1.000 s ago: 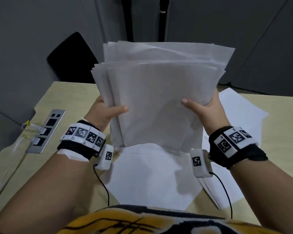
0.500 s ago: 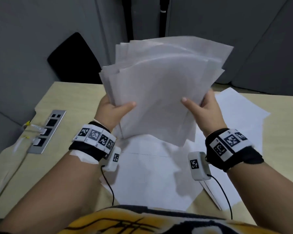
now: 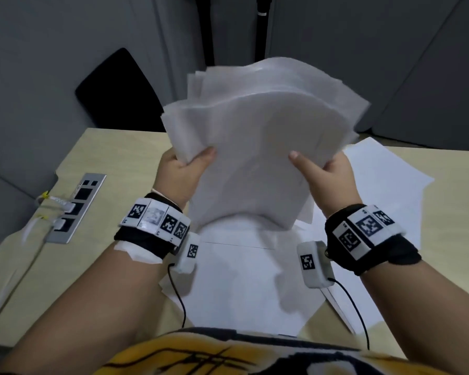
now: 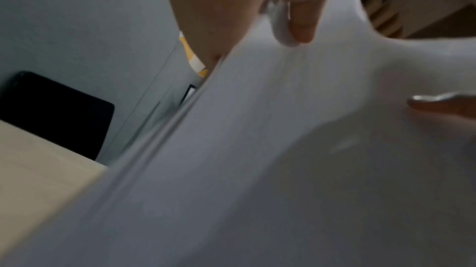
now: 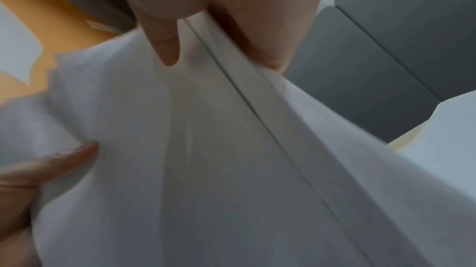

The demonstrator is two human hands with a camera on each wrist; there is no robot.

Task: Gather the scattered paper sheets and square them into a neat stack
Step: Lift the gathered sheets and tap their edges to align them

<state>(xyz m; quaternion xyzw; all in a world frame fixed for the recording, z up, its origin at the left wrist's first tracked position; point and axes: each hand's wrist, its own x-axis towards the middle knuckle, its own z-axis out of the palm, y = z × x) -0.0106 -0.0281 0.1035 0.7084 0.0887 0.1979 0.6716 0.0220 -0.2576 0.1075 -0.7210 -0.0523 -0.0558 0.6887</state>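
A loose bundle of white paper sheets [image 3: 257, 147] stands nearly upright above the table, its edges fanned and uneven. My left hand [image 3: 184, 169] grips its left edge, thumb on the near face. My right hand [image 3: 322, 171] grips the right edge the same way. The left wrist view shows the bundle [image 4: 257, 149] from the side with my left thumb [image 4: 301, 20] on it. In the right wrist view the sheets [image 5: 206, 149] fill the frame beneath my right thumb [image 5: 165, 43]. More sheets [image 3: 244, 288] lie flat on the table below the bundle.
The light wooden table [image 3: 98, 163] has a metal socket panel [image 3: 76, 207] with plugged cables at the left. Loose sheets [image 3: 385, 180] spread to the right. A black chair back [image 3: 114, 90] stands behind the table against grey wall panels.
The bundle has tilted and shifted to the right, and both hands have moved closer together along its lower edges. The sheets look more bowed than before.
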